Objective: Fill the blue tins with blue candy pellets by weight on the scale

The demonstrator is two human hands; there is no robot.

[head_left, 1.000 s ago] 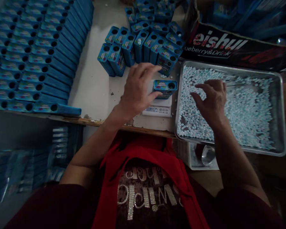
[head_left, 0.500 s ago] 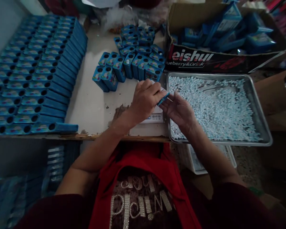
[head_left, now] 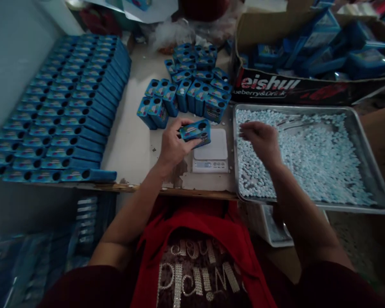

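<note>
My left hand [head_left: 175, 145] grips a small blue box [head_left: 195, 129] with a dark round hole at its top end; whether a second box is pressed against it I cannot tell. The held box is tilted just above a white digital scale [head_left: 211, 145]. Over the left part of a metal tray [head_left: 308, 205] hovers my right hand [head_left: 263, 141], its fingers bent together. Anything pinched in them is hidden. Small pale blue and white pellets [head_left: 314, 167] cover most of the tray. Behind the scale stand several upright blue boxes [head_left: 171, 98] with round holes.
Long rows of blue boxes [head_left: 73, 115] fill the table's left side. A cardboard carton [head_left: 308, 87] holding more blue boxes stands behind the tray. Below the tray sits a white container [head_left: 269, 235]. The table's wooden front edge [head_left: 179, 191] is worn.
My hands have parted: the right moved from the box to above the pellets, fingers curling. The left turned the box, baring the scale. The view has shifted slightly.
</note>
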